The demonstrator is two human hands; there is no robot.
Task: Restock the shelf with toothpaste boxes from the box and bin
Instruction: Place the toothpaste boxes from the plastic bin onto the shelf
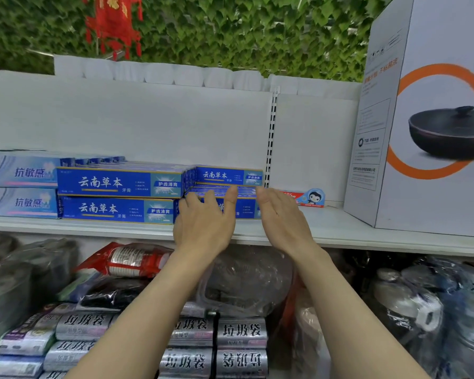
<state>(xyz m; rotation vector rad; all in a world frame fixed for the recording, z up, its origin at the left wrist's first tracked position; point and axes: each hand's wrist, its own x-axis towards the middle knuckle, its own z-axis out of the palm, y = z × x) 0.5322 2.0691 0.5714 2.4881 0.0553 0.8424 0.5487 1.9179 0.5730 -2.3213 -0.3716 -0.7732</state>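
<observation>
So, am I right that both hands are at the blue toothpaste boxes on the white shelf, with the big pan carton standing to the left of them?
Not quite: the head view shows the pan carton standing to the right. The rest holds: the left hand and right hand are at the blue toothpaste boxes on the white shelf.

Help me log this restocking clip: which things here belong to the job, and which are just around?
Job: blue toothpaste boxes; pale toothpaste boxes; shelf; left hand; right hand.
Around: pan carton; red penguin box; bin-bag rolls; red lantern.
</observation>
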